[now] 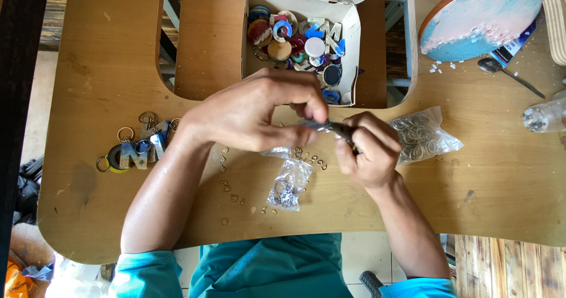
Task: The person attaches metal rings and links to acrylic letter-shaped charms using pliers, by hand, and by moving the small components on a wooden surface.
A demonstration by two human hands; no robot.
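Note:
Over the middle of the wooden table (100, 68), my left hand (253, 112) pinches a small silvery piece between thumb and fingers. My right hand (365, 147) grips a dark-handled pair of pliers (342, 130), and its tip meets that piece. The piece itself is blurred and mostly hidden by my fingers. Just below my hands lies a small clear bag of metal fittings (288, 183). Loose little rings and hooks (227, 183) are scattered around it.
A white cardboard box (351, 44) of colourful resin charms stands behind my hands. A clear bag of metal rings (421, 136) lies to the right, finished keychains (138, 147) to the left. A round blue-pink disc (480, 18), a spoon (507, 74) and a clear bottle (545, 115) are at the right.

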